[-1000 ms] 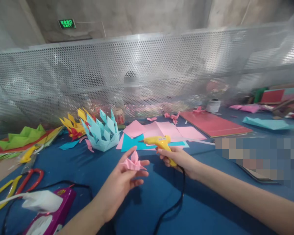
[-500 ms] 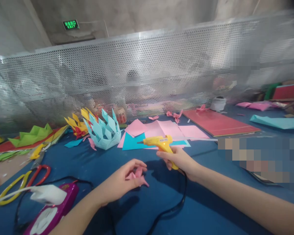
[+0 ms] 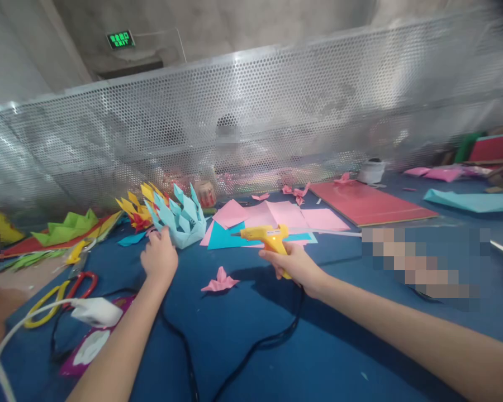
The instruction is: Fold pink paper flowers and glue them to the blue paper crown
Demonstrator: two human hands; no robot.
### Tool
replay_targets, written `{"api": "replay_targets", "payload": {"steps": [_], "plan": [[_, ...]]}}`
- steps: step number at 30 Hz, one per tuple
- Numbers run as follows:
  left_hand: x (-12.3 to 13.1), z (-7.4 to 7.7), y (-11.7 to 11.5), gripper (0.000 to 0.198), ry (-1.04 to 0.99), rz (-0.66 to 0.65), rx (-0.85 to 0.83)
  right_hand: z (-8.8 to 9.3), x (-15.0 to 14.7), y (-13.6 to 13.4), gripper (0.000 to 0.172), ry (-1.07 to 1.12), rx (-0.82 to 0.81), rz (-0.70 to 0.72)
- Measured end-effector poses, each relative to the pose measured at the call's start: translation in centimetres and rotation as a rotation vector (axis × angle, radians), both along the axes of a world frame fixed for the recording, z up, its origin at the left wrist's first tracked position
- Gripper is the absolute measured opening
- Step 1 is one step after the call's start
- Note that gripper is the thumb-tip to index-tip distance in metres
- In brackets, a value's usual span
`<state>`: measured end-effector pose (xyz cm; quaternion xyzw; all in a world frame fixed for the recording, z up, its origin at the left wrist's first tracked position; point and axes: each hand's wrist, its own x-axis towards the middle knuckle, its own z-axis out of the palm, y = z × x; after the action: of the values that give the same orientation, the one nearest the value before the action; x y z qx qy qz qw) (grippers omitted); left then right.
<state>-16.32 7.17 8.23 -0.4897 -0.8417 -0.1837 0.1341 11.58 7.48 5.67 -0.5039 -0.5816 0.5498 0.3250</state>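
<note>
Crossing foreground: black cord | beyond: pink origami, glue gun | left: scissors

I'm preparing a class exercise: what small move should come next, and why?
Perhaps the left hand should lift whatever it covers beside the light-blue crown, hidden here: it reaches there, the right hand holds the glue gun, and the pink folded piece lies unheld on the table.

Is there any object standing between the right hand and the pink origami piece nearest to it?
Nothing visible: only shadowed blue tabletop lies between the right hand and the pink origami piece. A black cord passes below that gap in the picture.
</note>
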Motion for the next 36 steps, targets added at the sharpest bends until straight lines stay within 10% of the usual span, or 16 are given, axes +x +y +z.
{"api": "replay_targets", "payload": {"steps": [6,14,24,36], "plan": [[-1.3,-0.7,1.3,0.030,0.159,-0.055,-0.130,0.3,0.4,-0.1,0.027,0.023,0.003,0.003],[3.4,0.5,0.1,0.035,0.473,-0.198,-0.014,0.3,1.0,0.5,0.026,0.034,-0.002,-0.014],[6.6,5.3,-1.4,0.026,0.314,-0.353,-0.494,0.6,1.0,0.6,0.023,-0.128,-0.008,-0.072],[9.8,11.6,3.4,0.027,-0.061,-0.730,-1.013,-0.2,1.3,0.7,0.026,-0.230,0.054,-0.041]]}}
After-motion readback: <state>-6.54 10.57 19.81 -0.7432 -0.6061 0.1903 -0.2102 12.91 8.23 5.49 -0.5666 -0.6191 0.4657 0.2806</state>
